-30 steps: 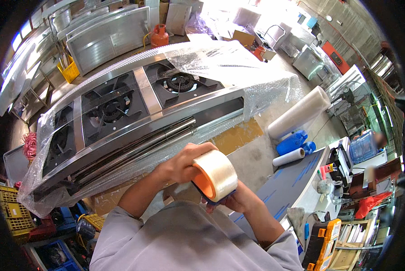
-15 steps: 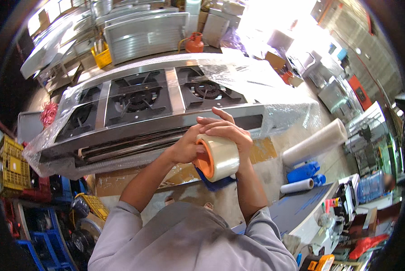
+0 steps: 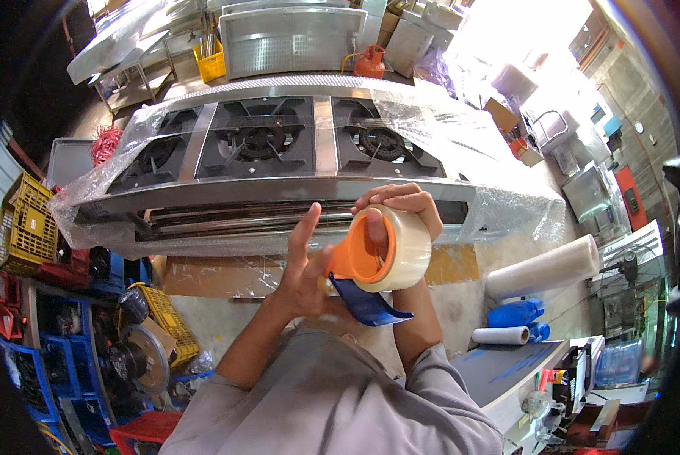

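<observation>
A tape dispenser (image 3: 370, 262) with an orange hub, a blue curved flap and a thick roll of clear tape (image 3: 413, 246) is held up in front of my body. My right hand (image 3: 410, 201) grips it, fingers wrapped over the top of the roll and thumb poking into the orange core. Beside the orange part, my left hand (image 3: 300, 277) is open with its fingers apart and slightly smeared; whether it touches the dispenser is unclear. Beyond both hands stands a steel gas range (image 3: 325, 144) with black burners, partly covered in bubble wrap (image 3: 510, 201).
Cardboard (image 3: 211, 280) lies on the floor before the range. At right are a large roll of bubble wrap (image 3: 545, 267), a white film roll (image 3: 499, 336) and a grey-topped table (image 3: 507, 371). Yellow crates (image 3: 33, 224) and blue bins (image 3: 78, 371) stand left. A red gas cylinder (image 3: 369, 62) is behind.
My left hand has come away from the roll and opened. The dispenser has turned and shifted right, showing its orange core and blue flap. The view has swung left.
</observation>
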Action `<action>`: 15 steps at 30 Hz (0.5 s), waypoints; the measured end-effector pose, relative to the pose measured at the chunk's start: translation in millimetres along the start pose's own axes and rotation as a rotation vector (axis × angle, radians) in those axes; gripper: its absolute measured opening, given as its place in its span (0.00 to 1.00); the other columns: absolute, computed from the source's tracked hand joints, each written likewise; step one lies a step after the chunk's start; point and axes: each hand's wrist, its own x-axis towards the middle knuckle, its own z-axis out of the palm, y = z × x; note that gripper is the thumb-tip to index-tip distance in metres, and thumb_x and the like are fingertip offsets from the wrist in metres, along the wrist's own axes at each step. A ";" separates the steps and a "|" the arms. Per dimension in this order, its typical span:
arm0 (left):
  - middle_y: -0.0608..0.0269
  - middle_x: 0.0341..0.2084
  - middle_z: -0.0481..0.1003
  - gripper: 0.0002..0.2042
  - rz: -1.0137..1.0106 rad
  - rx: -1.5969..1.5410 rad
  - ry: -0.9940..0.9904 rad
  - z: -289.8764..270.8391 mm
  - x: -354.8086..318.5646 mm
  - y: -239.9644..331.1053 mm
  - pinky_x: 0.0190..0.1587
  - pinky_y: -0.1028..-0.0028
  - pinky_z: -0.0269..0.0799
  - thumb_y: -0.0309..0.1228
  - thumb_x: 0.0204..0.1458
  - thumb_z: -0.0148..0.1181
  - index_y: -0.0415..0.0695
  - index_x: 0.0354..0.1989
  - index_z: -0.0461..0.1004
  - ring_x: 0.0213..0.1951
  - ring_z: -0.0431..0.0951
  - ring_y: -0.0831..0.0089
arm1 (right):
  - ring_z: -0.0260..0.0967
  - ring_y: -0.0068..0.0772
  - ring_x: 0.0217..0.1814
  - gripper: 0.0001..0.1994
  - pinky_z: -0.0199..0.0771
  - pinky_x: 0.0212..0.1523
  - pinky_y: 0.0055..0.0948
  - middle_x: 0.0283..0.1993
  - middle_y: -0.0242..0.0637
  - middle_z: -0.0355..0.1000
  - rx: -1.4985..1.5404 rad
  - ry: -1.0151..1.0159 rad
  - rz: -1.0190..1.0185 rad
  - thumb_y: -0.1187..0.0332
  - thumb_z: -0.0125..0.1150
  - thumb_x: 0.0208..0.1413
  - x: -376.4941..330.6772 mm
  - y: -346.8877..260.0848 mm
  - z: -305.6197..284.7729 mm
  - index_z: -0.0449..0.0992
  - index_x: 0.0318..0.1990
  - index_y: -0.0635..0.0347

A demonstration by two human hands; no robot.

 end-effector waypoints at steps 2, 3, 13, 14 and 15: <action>0.40 0.71 0.49 0.39 -0.007 0.118 -0.062 -2.4 11.4 4.0 0.68 0.50 0.56 0.57 0.38 0.75 0.52 0.59 0.73 0.70 0.55 0.43 | 0.78 0.38 0.36 0.13 0.85 0.34 0.36 0.37 0.45 0.72 -0.016 -0.044 0.020 0.73 0.69 0.56 -3.4 0.8 -6.8 0.67 0.38 0.64; 0.41 0.70 0.50 0.37 0.003 0.110 -0.069 -0.5 12.3 2.2 0.68 0.51 0.56 0.57 0.38 0.75 0.52 0.56 0.74 0.69 0.56 0.44 | 0.78 0.39 0.36 0.13 0.85 0.34 0.36 0.37 0.45 0.72 -0.016 -0.033 0.014 0.73 0.70 0.56 1.2 -0.5 -8.0 0.68 0.38 0.64; 0.37 0.70 0.55 0.66 0.076 0.276 -0.193 -17.0 78.4 -6.1 0.71 0.51 0.51 0.60 0.32 0.78 0.40 0.75 0.42 0.71 0.56 0.48 | 0.78 0.30 0.31 0.13 0.80 0.31 0.26 0.30 0.44 0.76 -0.290 -0.053 -0.223 0.74 0.75 0.49 46.4 8.5 -5.6 0.72 0.33 0.67; 0.39 0.68 0.60 0.67 -0.001 0.210 -0.192 -16.4 79.0 -8.0 0.71 0.52 0.51 0.64 0.29 0.75 0.36 0.74 0.46 0.70 0.59 0.49 | 0.78 0.29 0.30 0.13 0.79 0.31 0.25 0.29 0.42 0.77 -0.291 -0.042 -0.231 0.74 0.77 0.46 54.9 6.6 -1.2 0.74 0.32 0.66; 0.40 0.68 0.61 0.66 0.009 0.231 -0.211 -19.4 82.6 -12.2 0.71 0.52 0.52 0.65 0.29 0.75 0.35 0.73 0.49 0.70 0.60 0.49 | 0.78 0.27 0.29 0.13 0.77 0.31 0.23 0.27 0.41 0.77 -0.295 -0.031 -0.242 0.74 0.79 0.43 61.4 7.7 2.6 0.75 0.30 0.65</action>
